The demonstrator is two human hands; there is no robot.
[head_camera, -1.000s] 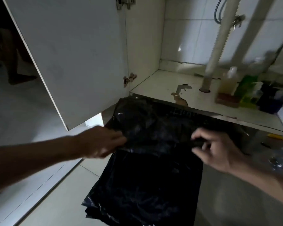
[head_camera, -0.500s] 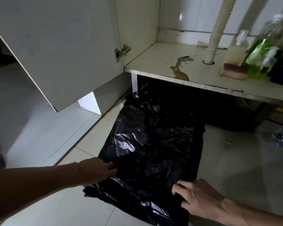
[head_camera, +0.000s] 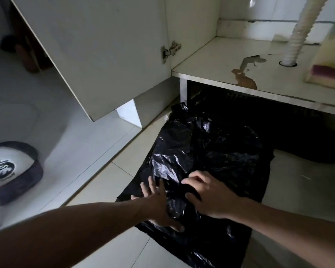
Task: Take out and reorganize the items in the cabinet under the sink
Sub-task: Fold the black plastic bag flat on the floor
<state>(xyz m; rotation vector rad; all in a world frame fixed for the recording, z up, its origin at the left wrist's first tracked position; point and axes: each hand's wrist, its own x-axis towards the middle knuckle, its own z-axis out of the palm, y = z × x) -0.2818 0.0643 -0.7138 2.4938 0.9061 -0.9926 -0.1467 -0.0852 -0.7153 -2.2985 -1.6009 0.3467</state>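
A crumpled black plastic bag [head_camera: 217, 151] lies spread on the tiled floor in front of the open cabinet. My left hand [head_camera: 159, 204] rests flat on its near part, fingers spread. My right hand [head_camera: 209, 196] lies beside it, fingers curled into the plastic; whether it grips a fold I cannot tell. On the cabinet shelf [head_camera: 217, 70], at the right edge, a yellow sponge with a purple pad [head_camera: 329, 76] lies against a pale bottle [head_camera: 325, 49]. The shelf surface has a peeled brown patch.
The white cabinet door [head_camera: 97, 51] stands open on the left with its hinge showing. A white corrugated drain hose [head_camera: 300, 31] goes through a hole in the shelf. A cap [head_camera: 10, 169] lies on the floor at the far left. Dark space lies under the shelf.
The bag went from being held up at the shelf edge to lying on the floor. Both hands came together onto its near part. The view has shifted closer and to the left.
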